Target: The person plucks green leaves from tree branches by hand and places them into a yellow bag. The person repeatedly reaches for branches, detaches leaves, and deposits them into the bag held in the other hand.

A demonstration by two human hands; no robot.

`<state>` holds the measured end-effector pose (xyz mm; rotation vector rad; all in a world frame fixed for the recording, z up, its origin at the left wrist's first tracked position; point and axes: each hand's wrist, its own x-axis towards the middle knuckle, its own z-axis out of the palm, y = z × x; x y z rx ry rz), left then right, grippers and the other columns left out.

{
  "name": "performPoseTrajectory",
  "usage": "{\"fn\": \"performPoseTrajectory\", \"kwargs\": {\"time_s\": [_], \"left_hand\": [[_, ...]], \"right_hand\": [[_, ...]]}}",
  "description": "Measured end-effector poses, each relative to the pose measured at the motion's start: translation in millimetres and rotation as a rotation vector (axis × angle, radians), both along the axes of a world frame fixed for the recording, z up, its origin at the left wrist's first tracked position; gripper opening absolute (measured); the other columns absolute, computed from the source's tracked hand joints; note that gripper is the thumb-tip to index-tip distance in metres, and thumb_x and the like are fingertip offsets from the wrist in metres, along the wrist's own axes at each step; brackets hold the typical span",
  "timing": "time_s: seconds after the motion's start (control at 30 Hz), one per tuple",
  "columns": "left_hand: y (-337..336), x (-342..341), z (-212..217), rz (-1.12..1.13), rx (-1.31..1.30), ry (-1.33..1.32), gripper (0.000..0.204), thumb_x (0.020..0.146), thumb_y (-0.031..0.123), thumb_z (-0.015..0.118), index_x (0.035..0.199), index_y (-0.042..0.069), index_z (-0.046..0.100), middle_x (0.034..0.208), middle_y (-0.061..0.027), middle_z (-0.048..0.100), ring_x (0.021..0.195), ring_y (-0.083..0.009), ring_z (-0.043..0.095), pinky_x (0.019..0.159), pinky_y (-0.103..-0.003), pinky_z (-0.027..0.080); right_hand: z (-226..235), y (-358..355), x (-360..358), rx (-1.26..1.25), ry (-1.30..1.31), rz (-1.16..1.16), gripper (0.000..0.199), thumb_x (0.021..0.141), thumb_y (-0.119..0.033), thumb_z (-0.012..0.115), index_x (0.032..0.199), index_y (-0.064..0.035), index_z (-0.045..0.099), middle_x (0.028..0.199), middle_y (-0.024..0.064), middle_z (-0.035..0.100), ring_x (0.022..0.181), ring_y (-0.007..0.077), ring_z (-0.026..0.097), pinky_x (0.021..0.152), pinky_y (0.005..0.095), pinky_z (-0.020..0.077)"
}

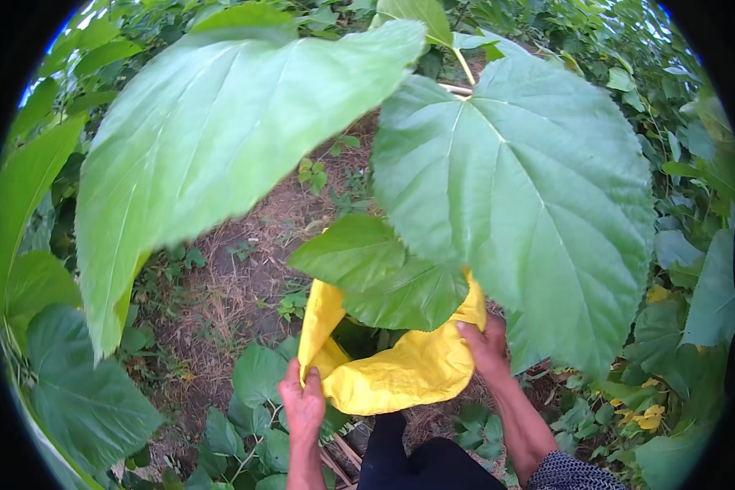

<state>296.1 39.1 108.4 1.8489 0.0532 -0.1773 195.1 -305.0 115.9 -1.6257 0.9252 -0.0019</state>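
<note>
A yellow bag [400, 377] of thin, creased material hangs in front of my legs, its mouth spread wide between my two hands. My left hand [303, 403] pinches the bag's left rim, thumb up. On the other side, my right hand [487, 343] grips the right rim, its fingertips partly behind the cloth. A green leaf [384, 273] covers the far part of the bag's mouth. Dark green shows inside the opening, but I cannot make out whether it is leaves in the bag or plants beyond it.
Two very large leaves, one at the left [212, 135] and one at the right [518, 180], hang close in front and hide much of the view. Bare soil with dry straw [220, 286] runs between leafy plants on both sides. Thin sticks [340, 457] lie beside my dark trousers [420, 464].
</note>
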Motion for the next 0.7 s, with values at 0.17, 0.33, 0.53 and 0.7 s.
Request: {"fn": "performPoseTrajectory", "kwargs": {"time_s": [0.17,0.33,0.53,0.7], "left_hand": [[16.4,97.4,-111.6,0.113,-0.263,0.088,0.031,0.105,0.011,0.064,0.132,-0.006,0.067,0.104,-0.0081,0.076,0.080,-0.0139,0.068,0.069,-0.031,0.056],[-8.6,54.4,-168.5,-0.083,-0.029,0.059,0.029,0.104,0.012,0.069,0.127,-0.004,0.067,0.102,-0.0105,0.077,0.085,-0.0160,0.072,0.076,-0.033,0.059],[-63.3,-22.1,-161.0,-0.367,0.122,0.139,0.025,0.100,0.009,0.076,0.119,-0.004,0.068,0.092,-0.0093,0.077,0.079,-0.0142,0.071,0.074,-0.032,0.058],[-120.7,-58.5,-73.7,-0.455,0.008,0.059,0.013,0.099,0.004,0.077,0.107,-0.005,0.074,0.086,-0.0091,0.077,0.075,-0.0116,0.069,0.069,-0.030,0.057]], "right_hand": [[10.8,27.0,23.1,-0.053,0.191,0.317,0.055,0.104,-0.025,0.071,0.150,0.0002,0.056,0.123,0.0122,0.075,0.106,0.0241,0.071,0.094,0.0400,0.0549],[-89.0,53.2,-22.7,0.117,0.097,0.327,0.062,0.104,-0.029,0.074,0.151,0.0035,0.051,0.109,0.0119,0.075,0.095,0.0214,0.070,0.084,0.0381,0.0541],[-151.4,69.2,-117.9,0.111,0.241,0.430,0.057,0.103,-0.029,0.074,0.146,0.0035,0.057,0.113,0.0192,0.077,0.102,0.0300,0.075,0.089,0.0452,0.0573],[-27.2,32.0,-124.5,-0.187,-0.085,0.377,0.038,0.101,-0.024,0.078,0.125,0.0043,0.070,0.096,0.0157,0.079,0.088,0.0240,0.077,0.078,0.0376,0.0599]]}}
